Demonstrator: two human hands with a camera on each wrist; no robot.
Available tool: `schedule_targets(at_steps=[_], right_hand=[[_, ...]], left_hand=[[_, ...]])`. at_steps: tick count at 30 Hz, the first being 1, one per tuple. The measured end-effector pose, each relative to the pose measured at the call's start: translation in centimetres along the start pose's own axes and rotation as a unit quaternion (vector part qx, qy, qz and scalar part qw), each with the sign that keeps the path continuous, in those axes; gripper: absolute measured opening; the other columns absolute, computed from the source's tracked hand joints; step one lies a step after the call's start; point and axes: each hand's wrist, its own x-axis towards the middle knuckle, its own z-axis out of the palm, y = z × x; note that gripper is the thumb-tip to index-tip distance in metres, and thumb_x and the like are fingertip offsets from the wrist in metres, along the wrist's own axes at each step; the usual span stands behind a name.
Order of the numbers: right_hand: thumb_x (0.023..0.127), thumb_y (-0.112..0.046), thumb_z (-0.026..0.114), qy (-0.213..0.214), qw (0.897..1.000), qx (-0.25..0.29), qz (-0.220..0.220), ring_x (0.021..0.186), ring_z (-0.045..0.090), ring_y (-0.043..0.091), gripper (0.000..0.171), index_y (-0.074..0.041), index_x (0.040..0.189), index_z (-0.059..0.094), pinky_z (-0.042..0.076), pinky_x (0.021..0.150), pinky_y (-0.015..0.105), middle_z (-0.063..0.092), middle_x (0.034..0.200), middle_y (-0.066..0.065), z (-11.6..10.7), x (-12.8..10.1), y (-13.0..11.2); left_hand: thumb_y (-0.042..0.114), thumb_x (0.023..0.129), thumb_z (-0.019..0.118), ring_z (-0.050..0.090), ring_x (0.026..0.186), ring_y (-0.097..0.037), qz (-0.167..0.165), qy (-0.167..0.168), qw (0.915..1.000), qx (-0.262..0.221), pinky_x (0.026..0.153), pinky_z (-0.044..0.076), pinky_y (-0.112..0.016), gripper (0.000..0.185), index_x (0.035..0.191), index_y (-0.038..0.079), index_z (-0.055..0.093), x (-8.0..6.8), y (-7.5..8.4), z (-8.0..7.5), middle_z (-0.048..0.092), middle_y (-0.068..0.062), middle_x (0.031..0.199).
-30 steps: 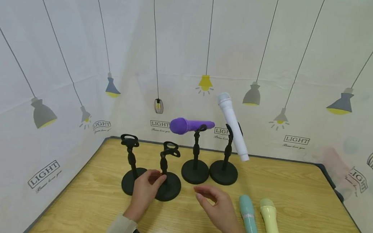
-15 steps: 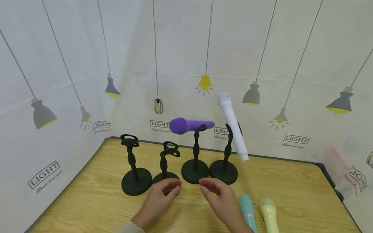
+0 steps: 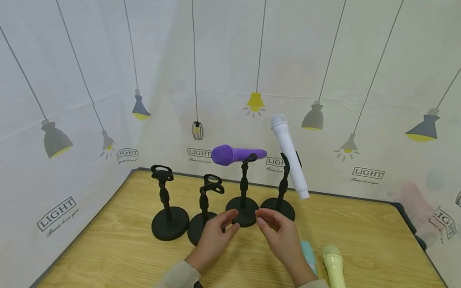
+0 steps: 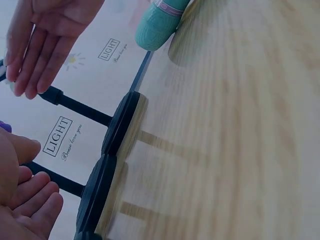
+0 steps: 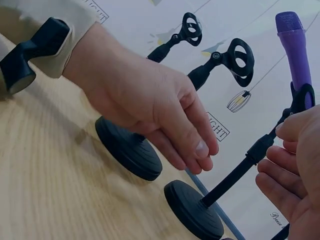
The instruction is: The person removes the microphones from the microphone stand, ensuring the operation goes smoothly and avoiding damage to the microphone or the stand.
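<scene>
My left hand [image 3: 214, 234] and right hand [image 3: 280, 236] face each other with fingers loosely bent, nothing in either. Both are in front of the stand [image 3: 244, 185] that carries a purple microphone [image 3: 233, 155], and overlap its round base in the head view. To its right, a white microphone [image 3: 291, 159] leans steeply in another black stand [image 3: 282, 190]. Two stands with bare clips are at left: one [image 3: 170, 223] farther out, the other [image 3: 197, 228] partly behind my left hand. The right wrist view shows the purple microphone [image 5: 297, 60] above my right fingers.
A turquoise microphone [image 3: 308, 256], partly hidden by my right forearm, and a pale yellow microphone [image 3: 335, 276] lie on the wooden table [image 3: 387, 262] at right. Behind rises a white lamp-print cloth [image 3: 227, 72] along the table's back edge.
My left hand has left the second stand from the left and moved right, toward my right hand. The right hand has shifted slightly forward, its forearm covering more of the turquoise microphone.
</scene>
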Motion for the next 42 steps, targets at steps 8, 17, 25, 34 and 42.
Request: schedule_targets(at_steps=[8, 17, 25, 34, 42], right_hand=[[0.104, -0.009, 0.072, 0.009, 1.0, 0.017, 0.01, 0.117, 0.076, 0.027, 0.028, 0.0, 0.131, 0.073, 0.059, 0.094, 0.019, 0.078, 0.127, 0.015, 0.2, 1.8, -0.2], [0.105, -0.01, 0.071, 0.012, 1.0, 0.01, 0.02, 0.121, 0.074, 0.032, 0.028, 0.001, 0.132, 0.072, 0.058, 0.095, 0.019, 0.077, 0.129, 0.017, 0.4, 2.9, 0.4], [0.104, -0.009, 0.072, 0.02, 0.999, 0.018, 0.019, 0.118, 0.075, 0.032, 0.027, 0.001, 0.129, 0.074, 0.055, 0.091, 0.012, 0.078, 0.127, 0.018, 0.7, 3.3, 0.7], [0.104, -0.008, 0.073, 0.018, 0.999, 0.025, 0.03, 0.119, 0.075, 0.032, 0.028, 0.002, 0.13, 0.073, 0.059, 0.095, 0.02, 0.078, 0.127, 0.019, 0.9, 3.0, 0.6], [0.103, -0.006, 0.073, 0.024, 0.998, 0.049, 0.022, 0.114, 0.076, 0.021, 0.027, 0.003, 0.129, 0.074, 0.057, 0.091, 0.013, 0.078, 0.127, 0.02, 0.4, 2.4, 0.5]], left_hand=[[0.018, 0.11, 0.065, 0.059, 0.145, -0.036, -0.024, 0.029, 0.9988, -0.032, 0.119, 0.05, -0.05, 0.052, 0.158, 0.001, 0.051, 2.4, 0.0, 1.5, 0.058, -0.017, 0.159], [0.016, 0.11, 0.064, 0.054, 0.15, -0.037, -0.042, 0.042, 0.997, -0.05, 0.122, 0.047, -0.05, 0.057, 0.162, 0.001, 0.045, 4.5, -0.1, 2.2, 0.053, -0.019, 0.164], [0.008, 0.109, 0.065, 0.055, 0.148, -0.043, -0.03, 0.057, 0.9946, -0.081, 0.12, 0.048, -0.055, 0.056, 0.16, -0.004, 0.045, 6.2, -0.8, 2.4, 0.053, -0.026, 0.161], [0.005, 0.108, 0.064, 0.06, 0.142, -0.042, -0.044, 0.057, 0.9931, -0.093, 0.117, 0.051, -0.054, 0.047, 0.153, -0.004, 0.054, 7.4, -0.5, 2.5, 0.061, -0.027, 0.152], [0.012, 0.108, 0.067, 0.066, 0.133, -0.04, -0.051, 0.064, 0.9939, -0.074, 0.112, 0.055, -0.053, 0.036, 0.143, 0.0, 0.063, 6.7, -0.3, 2.5, 0.069, -0.022, 0.141]])
